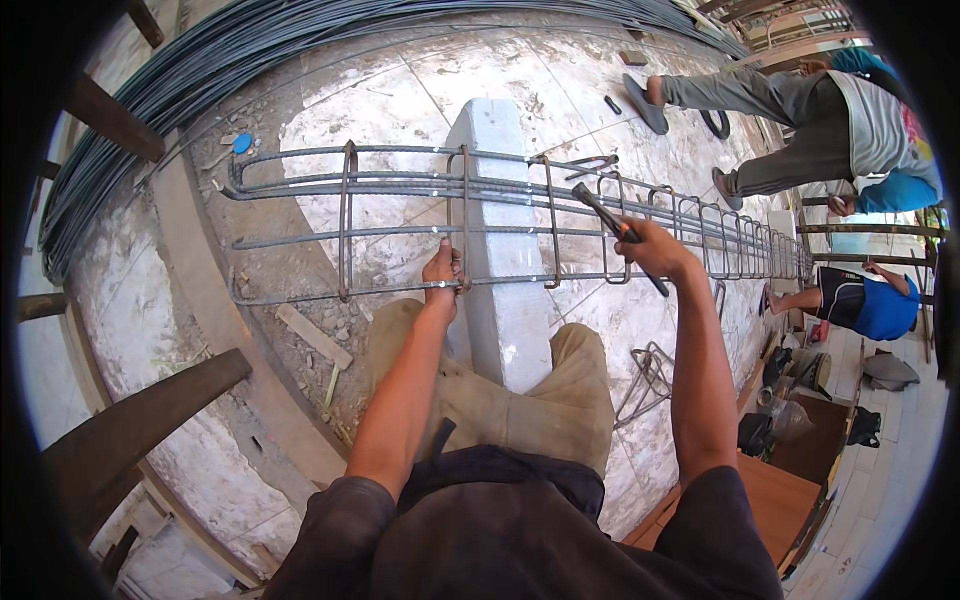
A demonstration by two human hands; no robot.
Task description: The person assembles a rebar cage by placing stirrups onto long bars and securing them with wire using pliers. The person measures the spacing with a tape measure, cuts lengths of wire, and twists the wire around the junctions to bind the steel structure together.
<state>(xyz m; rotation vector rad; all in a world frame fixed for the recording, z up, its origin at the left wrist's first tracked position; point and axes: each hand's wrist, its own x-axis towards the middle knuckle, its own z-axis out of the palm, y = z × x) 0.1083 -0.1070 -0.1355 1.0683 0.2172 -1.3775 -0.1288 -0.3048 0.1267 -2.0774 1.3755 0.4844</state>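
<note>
In front of me a long rebar cage (pixel 390 231) runs to the right, its bars marked with white spots. My left hand (pixel 441 274) is closed at a bent steel stirrup (pixel 466 200), by its near lower corner and the nearest bar. My right hand (pixel 652 250) grips a long dark metal hand tool (pixel 600 208) above the cage; its kind is not clear. The tool points up and left. A pale concrete block (pixel 505 330) lies crosswise beneath the bars, between my knees.
Long steel bars (pixel 200 75) are bundled at the far left. Loose bent stirrups (pixel 645 385) lie right of my knee. One person (pixel 820 115) stands at the upper right; another (pixel 865 300) is farther down the cage. A wooden beam (pixel 140 430) juts in at left.
</note>
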